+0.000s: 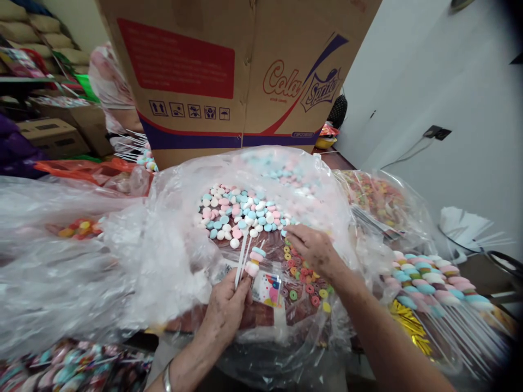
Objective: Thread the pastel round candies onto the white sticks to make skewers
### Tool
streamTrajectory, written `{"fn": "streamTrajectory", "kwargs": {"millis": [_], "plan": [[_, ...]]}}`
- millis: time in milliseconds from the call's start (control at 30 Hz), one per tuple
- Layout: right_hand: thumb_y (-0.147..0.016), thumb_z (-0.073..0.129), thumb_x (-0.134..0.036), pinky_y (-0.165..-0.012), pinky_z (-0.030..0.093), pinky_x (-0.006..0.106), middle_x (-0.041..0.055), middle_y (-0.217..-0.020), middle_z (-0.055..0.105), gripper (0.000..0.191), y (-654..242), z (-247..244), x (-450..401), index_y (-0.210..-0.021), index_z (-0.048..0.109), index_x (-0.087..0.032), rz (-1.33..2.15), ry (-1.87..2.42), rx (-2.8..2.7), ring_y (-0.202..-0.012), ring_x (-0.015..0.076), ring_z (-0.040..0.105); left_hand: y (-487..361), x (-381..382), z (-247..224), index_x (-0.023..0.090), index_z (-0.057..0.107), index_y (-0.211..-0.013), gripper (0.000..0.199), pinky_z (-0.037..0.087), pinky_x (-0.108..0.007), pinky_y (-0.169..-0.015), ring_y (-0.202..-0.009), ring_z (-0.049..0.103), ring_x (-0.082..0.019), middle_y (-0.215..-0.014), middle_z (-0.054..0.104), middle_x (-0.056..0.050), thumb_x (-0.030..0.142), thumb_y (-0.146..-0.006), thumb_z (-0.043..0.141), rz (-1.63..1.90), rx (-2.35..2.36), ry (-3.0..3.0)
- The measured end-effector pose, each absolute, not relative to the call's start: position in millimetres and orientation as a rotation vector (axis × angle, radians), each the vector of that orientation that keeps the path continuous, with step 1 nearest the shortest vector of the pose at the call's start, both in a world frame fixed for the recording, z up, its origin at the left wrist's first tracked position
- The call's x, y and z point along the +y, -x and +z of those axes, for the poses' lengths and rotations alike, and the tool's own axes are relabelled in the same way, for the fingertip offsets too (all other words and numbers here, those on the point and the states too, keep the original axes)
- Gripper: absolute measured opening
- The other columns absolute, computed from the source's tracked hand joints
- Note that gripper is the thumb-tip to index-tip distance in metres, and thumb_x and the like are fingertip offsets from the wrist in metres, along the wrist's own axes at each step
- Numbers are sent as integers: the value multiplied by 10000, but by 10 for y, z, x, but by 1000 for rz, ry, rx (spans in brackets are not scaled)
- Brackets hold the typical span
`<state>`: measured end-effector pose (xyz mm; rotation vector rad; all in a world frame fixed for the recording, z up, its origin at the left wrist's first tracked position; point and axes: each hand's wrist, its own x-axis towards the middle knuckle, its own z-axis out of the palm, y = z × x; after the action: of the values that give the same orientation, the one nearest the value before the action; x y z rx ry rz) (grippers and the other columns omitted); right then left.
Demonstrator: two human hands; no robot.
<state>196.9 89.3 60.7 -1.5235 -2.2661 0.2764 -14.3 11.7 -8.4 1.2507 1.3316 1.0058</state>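
Note:
My left hand [229, 296] is closed round several white sticks [242, 256] and a skewer of pink, white and blue candies [255, 260]. My right hand [312, 247] reaches over the near right edge of a pile of round pastel candies [249, 209], its fingertips close to a blue one. Whether those fingertips hold anything is too small to tell. Beneath that hand lie small ring-shaped candies [304, 275] in red, yellow and green. A printed card [267, 288] in clear plastic is just right of my left hand.
A large cardboard box [245, 71] stands behind the open plastic bag [171, 207]. Finished-looking candy skewers [437, 283] and gold ties [411, 326] lie at the right. More wrapped skewers [77, 365] fill the lower left. A person [112, 81] is partly visible behind the box.

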Motion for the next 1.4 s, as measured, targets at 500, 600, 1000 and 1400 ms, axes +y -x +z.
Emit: {"fn": "streamTrajectory", "kwargs": {"millis": [500, 600, 1000, 1400], "plan": [[-889, 461, -82, -708, 351, 280, 82, -861, 626, 202, -2026, 472, 1064, -813, 630, -160, -99, 1613, -2775, -817, 192, 522, 144, 108, -67, 205, 524, -643, 319, 341, -248, -520, -501, 458, -134, -528, 514, 48, 409, -885, 483, 995, 1367, -1268], [-889, 468, -107, -683, 339, 260, 43, -801, 617, 187, -2068, 514, 1095, -796, 619, -165, 96, 1573, -2794, -753, 163, 510, 140, 107, -62, 204, 539, -674, 296, 355, -254, -549, -533, 480, -143, -545, 531, 44, 403, -886, 485, 1000, 1359, -1278], [-900, 471, -62, -750, 373, 305, 101, -911, 659, 186, -1917, 439, 898, -906, 634, -152, -138, 1533, -2907, -841, 218, 557, 135, 112, -121, 210, 533, -683, 303, 308, -242, -487, -468, 427, -126, -529, 510, 57, 418, -896, 479, 978, 1360, -1262], [-850, 490, -230, -645, 452, 302, 30, -729, 630, 81, -1834, 428, 803, -797, 541, -196, 686, 1589, -1987, -685, 182, 578, 148, 91, -3, 216, 524, -687, 279, 318, -258, -529, -498, 428, -143, -515, 482, 61, 393, -892, 458, 929, 1336, -1346]]}}
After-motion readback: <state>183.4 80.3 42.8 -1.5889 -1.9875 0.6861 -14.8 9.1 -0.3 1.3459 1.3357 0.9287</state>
